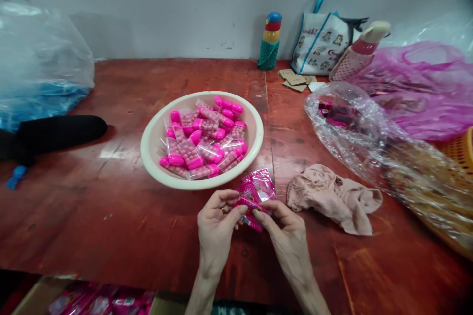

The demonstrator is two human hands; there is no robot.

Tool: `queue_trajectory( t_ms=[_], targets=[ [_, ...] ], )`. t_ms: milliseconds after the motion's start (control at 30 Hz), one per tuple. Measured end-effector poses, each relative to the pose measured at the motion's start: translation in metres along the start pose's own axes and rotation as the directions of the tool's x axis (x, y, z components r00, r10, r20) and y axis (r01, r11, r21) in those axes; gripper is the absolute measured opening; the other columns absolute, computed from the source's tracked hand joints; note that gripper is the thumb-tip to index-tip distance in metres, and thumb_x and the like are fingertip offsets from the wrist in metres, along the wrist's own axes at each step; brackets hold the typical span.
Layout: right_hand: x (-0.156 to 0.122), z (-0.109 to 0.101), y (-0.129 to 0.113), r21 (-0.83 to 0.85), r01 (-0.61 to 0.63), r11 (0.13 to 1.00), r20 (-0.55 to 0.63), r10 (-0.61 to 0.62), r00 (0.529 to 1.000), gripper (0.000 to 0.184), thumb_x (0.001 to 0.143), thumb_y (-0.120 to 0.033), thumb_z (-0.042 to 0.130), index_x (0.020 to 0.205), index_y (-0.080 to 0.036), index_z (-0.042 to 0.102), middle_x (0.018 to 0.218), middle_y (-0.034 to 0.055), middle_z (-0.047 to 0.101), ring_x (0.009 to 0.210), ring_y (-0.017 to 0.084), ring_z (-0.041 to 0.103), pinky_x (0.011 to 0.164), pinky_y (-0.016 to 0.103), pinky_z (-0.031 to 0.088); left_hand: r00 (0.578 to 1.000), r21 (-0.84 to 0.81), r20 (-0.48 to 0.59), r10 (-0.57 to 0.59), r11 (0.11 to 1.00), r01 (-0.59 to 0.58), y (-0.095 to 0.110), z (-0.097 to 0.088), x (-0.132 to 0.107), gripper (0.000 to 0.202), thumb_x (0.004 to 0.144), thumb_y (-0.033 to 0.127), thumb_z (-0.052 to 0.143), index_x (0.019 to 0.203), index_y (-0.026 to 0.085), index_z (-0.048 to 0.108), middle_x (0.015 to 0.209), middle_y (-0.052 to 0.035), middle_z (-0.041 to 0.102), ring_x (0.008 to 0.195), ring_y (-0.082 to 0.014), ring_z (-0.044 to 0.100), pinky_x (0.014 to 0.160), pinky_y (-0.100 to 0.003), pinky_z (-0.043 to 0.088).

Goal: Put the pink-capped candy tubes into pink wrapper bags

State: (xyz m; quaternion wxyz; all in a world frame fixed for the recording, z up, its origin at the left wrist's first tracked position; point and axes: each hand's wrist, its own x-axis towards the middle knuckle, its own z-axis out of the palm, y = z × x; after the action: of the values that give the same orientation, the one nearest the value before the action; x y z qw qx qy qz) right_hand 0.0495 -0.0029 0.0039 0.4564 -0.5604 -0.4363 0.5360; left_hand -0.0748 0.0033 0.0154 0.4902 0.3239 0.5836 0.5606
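Note:
Between my two hands is a shiny pink printed wrapper (pixel 252 203), pinched at its near part. My left hand (pixel 218 226) grips its left side with thumb and fingers. On the right side, my right hand (pixel 286 231) closes on it the same way. Another pink wrapper (pixel 263 182) shows just beyond, on the table; I cannot tell where one ends and the other begins. Past my hands stands a cream basin (pixel 148 157) holding several clear containers (pixel 190 152) of small pink balls with bright pink caps.
A crumpled beige cloth (pixel 334 197) lies right of my hands. Clear plastic (pixel 347 142), a pink bag (pixel 417 88) and an orange basket (pixel 456 152) crowd the right. Bottles and a tote bag (pixel 321 44) stand behind. A box of pink packets (pixel 101 300) sits below the front edge.

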Motion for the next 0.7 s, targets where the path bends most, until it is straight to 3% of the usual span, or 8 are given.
queue_trajectory(
  t_ms=[100,267,367,433,533,633,700],
  targets=[
    [-0.002,0.003,0.003,-0.001,0.021,1.0,-0.078,-0.021,0.997,0.015,0.076,-0.032,0.066,0.072,-0.018,0.066,0.062,-0.002,0.062,0.058,0.012,0.054,0.054,0.02,0.043,0.998,0.003,-0.057,0.01,1.0,-0.009,-0.003,0.0,-0.005,0.02,0.066,0.018,0.072,0.082,0.018,0.06,0.06,0.0052,0.061,0.042,-0.0055,0.052,0.039,-0.014,0.041],
    [-0.003,0.003,0.01,-0.111,0.151,0.982,-0.115,-0.164,0.98,0.012,0.081,-0.027,0.061,0.078,-0.019,0.07,0.069,-0.001,0.068,0.063,0.013,0.06,0.06,0.02,0.046,0.989,0.055,-0.117,0.088,0.995,-0.082,-0.01,-0.001,-0.01,0.014,0.067,0.019,0.072,0.075,0.018,0.061,0.055,0.0059,0.058,0.042,-0.0069,0.052,0.039,-0.015,0.041],
    [-0.002,0.001,0.012,-0.175,0.267,0.948,-0.082,-0.284,0.955,0.013,0.083,-0.022,0.058,0.083,-0.019,0.07,0.073,0.0002,0.068,0.065,0.013,0.061,0.062,0.021,0.048,0.992,0.024,0.037,0.125,0.992,-0.125,-0.009,-0.007,-0.007,0.01,0.068,0.018,0.071,0.07,0.018,0.061,0.061,0.0042,0.058,0.048,-0.008,0.054,0.044,-0.017,0.042],
    [0.0,-0.001,0.012,-0.225,0.362,0.905,-0.035,-0.378,0.925,0.013,0.084,-0.019,0.057,0.085,-0.018,0.07,0.074,0.0009,0.068,0.065,0.013,0.062,0.062,0.021,0.049,0.969,-0.002,0.162,0.185,0.982,-0.187,-0.004,-0.012,-0.004,0.008,0.069,0.016,0.07,0.074,0.019,0.064,0.078,-0.0004,0.062,0.068,-0.0133,0.06,0.058,-0.02,0.047],
    [0.002,-0.002,0.013,-0.268,0.478,0.836,0.045,-0.485,0.873,0.015,0.083,-0.014,0.056,0.089,-0.017,0.069,0.075,0.0027,0.068,0.065,0.014,0.063,0.062,0.022,0.05,0.929,0.038,0.294,0.222,0.969,-0.244,0.007,-0.016,-0.001,0.013,0.069,0.014,0.069,0.082,0.019,0.067,0.108,-0.0067,0.061,0.1,-0.0223,0.057,0.082,-0.029,0.045],
    [0.002,0.003,0.015,-0.263,0.571,0.778,0.092,-0.569,0.817,0.017,0.083,-0.01,0.055,0.093,-0.016,0.068,0.079,0.0047,0.069,0.069,0.016,0.065,0.064,0.023,0.051,0.924,0.108,0.36,0.132,0.977,-0.182,0.01,-0.017,0.0,0.007,0.071,0.015,0.068,0.078,0.017,0.07,0.099,-0.0075,0.065,0.09,-0.021,0.06,0.08,-0.029,0.045],
    [0.0,0.007,0.016,-0.262,0.589,0.764,0.124,-0.579,0.806,0.018,0.083,-0.011,0.055,0.094,-0.017,0.068,0.081,0.0047,0.069,0.071,0.016,0.065,0.064,0.023,0.051,0.953,0.05,0.296,0.061,0.996,-0.079,0.005,-0.018,0.0,0.006,0.074,0.017,0.066,0.076,0.016,0.071,0.083,-0.0052,0.067,0.076,-0.0169,0.061,0.07,-0.026,0.046]
  ],
)
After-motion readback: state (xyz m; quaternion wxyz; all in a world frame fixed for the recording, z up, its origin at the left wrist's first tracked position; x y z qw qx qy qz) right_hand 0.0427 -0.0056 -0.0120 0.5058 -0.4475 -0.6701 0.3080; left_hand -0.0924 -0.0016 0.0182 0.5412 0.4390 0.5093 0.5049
